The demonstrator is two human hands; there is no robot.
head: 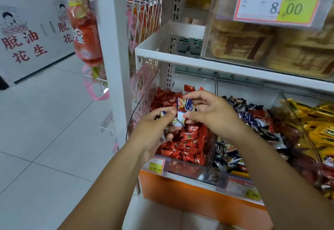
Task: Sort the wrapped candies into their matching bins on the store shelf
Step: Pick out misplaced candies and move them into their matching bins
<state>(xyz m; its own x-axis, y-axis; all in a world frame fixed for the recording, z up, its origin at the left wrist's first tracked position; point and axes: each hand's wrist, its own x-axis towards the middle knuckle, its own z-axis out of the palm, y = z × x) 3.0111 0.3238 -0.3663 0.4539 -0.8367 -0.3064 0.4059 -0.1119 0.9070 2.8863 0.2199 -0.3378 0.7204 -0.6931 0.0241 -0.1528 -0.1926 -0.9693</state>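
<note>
Both hands hover over the clear bin of red wrapped candies (186,148) at the left end of the lower shelf. My left hand (155,130) holds several small white-and-blue wrapped candies (178,119) in its curled fingers. My right hand (209,112) pinches another white-and-blue candy (184,103) between thumb and fingers, just above the left hand. To the right stands a bin of dark blue and white candies (253,119) with some red ones mixed in. Further right is a bin of yellow wrapped candies (318,130).
A white shelf (180,58) juts out above the bins, carrying a clear box of tan snack packs (253,45) with an 8.00 price card (282,3). Price tags (156,165) line the orange shelf front. Hanging snack bags (86,31) and tiled floor lie to the left.
</note>
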